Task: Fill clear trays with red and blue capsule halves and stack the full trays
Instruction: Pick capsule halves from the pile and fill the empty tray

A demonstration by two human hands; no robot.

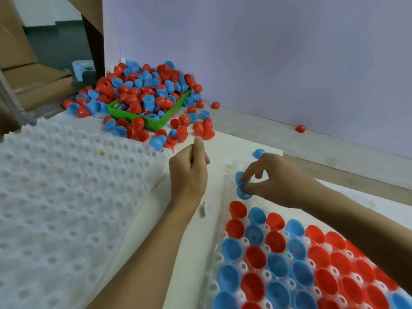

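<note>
White tabletop (234, 143): right hand (281, 179) fingers pinch one blue capsule half (242, 186); left hand (189, 172) loosely curled, holding nothing.

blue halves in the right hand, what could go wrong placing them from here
1. The right hand pinches what look like nested blue halves above the clear tray; two could drop into one pocket.
2. The right forearm hangs low over the filled red and blue rows; a dip could knock seated halves loose.
3. The heap overflows the green bin, and loose halves near the left hand may roll away.
</note>
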